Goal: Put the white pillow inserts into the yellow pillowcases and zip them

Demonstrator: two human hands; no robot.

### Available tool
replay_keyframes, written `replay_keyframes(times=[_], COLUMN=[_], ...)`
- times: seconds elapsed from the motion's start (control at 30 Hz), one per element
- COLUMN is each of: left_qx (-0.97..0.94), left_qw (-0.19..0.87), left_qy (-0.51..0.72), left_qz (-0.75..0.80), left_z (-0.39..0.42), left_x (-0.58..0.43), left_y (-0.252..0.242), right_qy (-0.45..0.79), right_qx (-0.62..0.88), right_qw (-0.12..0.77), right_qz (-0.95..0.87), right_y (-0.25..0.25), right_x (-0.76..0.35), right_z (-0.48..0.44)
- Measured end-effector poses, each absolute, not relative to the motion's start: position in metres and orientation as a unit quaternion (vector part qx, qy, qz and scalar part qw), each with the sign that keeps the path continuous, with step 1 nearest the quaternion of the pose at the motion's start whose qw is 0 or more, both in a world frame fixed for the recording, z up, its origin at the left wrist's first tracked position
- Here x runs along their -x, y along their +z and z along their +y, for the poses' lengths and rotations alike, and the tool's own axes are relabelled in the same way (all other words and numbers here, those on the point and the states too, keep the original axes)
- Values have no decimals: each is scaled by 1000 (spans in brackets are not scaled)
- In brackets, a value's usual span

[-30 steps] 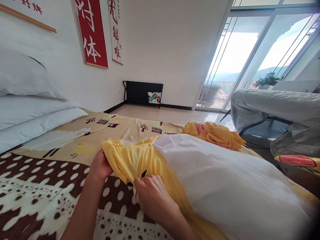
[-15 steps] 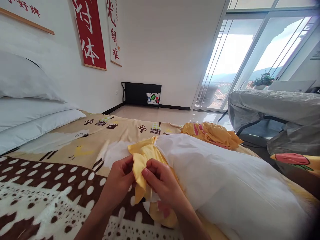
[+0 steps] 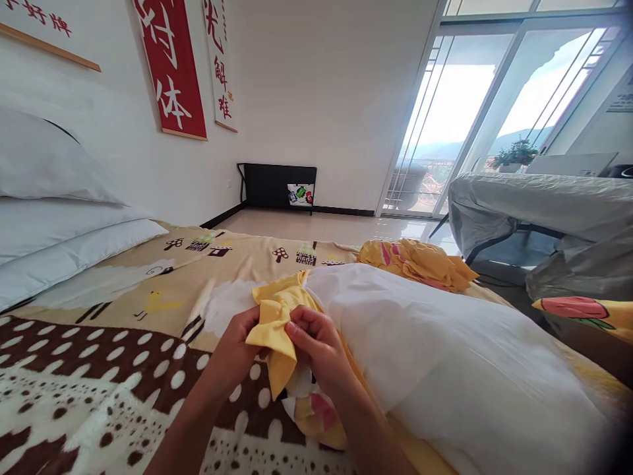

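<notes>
A big white pillow (image 3: pixel 445 356) lies across the bed in front of me, its left end partly inside a yellow pillowcase (image 3: pixel 279 316). My left hand (image 3: pixel 237 349) grips the bunched yellow cloth from the left. My right hand (image 3: pixel 316 346) pinches the same cloth from the right, close against the pillow's end. The two hands sit almost together. More of the pillowcase, with a pink print, hangs under my right wrist.
The bed carries a patterned blanket (image 3: pixel 99 369) in brown, cream and tan. Stacked white pillows (image 3: pixel 54 218) lie at the left. A crumpled yellow cloth (image 3: pixel 420 260) rests beyond the pillow. A covered piece of furniture (image 3: pixel 539 211) stands at the right by the glass doors.
One second ago the pillowcase was spread wide between my hands. My hands have since come together and gathered its edge into a bunch at the pillow's end.
</notes>
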State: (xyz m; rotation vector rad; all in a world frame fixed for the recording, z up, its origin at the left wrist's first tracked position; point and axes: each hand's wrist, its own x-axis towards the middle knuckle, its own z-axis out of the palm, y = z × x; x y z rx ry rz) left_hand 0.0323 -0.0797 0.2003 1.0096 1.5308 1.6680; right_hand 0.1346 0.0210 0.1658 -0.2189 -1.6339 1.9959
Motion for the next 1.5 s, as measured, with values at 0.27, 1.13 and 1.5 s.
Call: replay_keyframes(times=[0.27, 1.13, 1.5], left_qx=[-456, -447, -157], left_qw=[301, 258, 140], left_qy=[584, 608, 862], left_qz=[601, 604, 462], left_z=[-98, -82, -74], left_x=[-27, -35, 49], left_y=[210, 203, 166], right_qy=[601, 494, 290], right_qx=[34, 146, 160], right_qw=[244, 365, 323], right_qz=[-761, -775, -886], right_y=[175, 178, 162], right_x=[-146, -140, -135], right_z=[25, 15, 26])
